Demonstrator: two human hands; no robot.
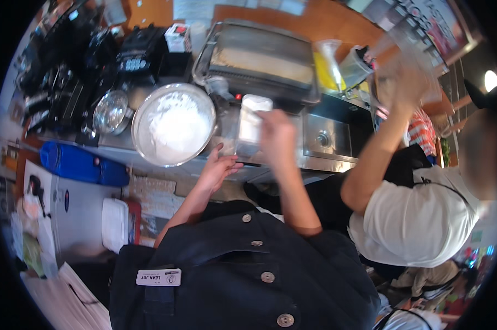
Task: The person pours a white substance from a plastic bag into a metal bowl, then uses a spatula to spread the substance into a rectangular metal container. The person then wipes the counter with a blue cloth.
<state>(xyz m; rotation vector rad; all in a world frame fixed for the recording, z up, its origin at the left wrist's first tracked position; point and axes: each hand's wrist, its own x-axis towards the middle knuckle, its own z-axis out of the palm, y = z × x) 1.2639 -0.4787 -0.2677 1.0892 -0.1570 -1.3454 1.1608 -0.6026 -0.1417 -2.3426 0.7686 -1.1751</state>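
My right hand is raised over the steel counter and grips a small clear rectangular container with pale contents. My left hand rests open at the counter's front edge, just below and left of that container, fingers spread and holding nothing. Left of both hands a large metal bowl full of white powder stands on the counter.
A second person in a white shirt stands at my right, with a raised arm holding a clear cup. A steel press grill sits behind the bowl. A small empty metal bowl and black machines are at left. Blue containers lie below the counter.
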